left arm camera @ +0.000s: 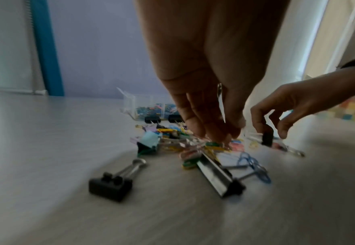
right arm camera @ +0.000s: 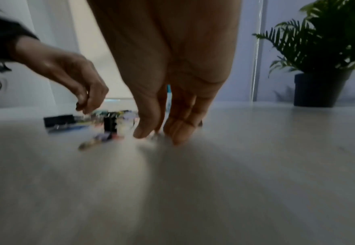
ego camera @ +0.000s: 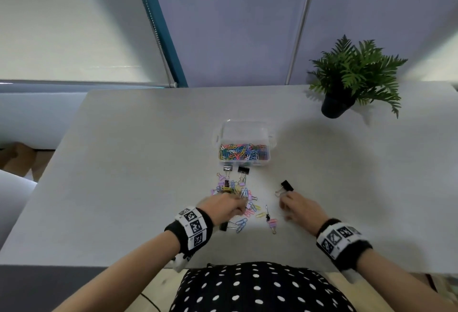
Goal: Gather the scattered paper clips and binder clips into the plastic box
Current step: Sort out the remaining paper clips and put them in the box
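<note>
Presently, from my remote station, I log the following. Worktop (ego camera: 124, 163): pale grey, carrying all items. Plastic box (ego camera: 244, 143): clear, lid off, at centre toward the far side, its floor covered with mixed-colour paper clips (ego camera: 243, 152). Two black binder clips (ego camera: 236, 169): side by side just in front of the box's near wall, wire handles pointing toward me. Scattered pile (ego camera: 234, 191): pastel and black binder clips mixed with coloured paper clips, running from those two clips toward the near edge. Left hand (ego camera: 221, 209): palm down over the near left part of the pile, fingers bunched together with their tips in among the clips; the left wrist view shows a thin wire piece between thumb and fingers, so I record it as pinching clips, though blur prevents me naming which. Large black binder clip (left arm camera: 110, 186): lies apart on the near side of that hand. Right hand (ego camera: 301, 206): right of the pile, fingers curled downward with a narrow gap to the thumb, tips at the worktop; whether it holds anything I cannot tell. Lone black binder clip (ego camera: 287, 186): just beyond the right fingertips. Pink binder clip (ego camera: 272, 223): between the two hands, near side. Potted fern (ego camera: 352, 76): far right corner.
</note>
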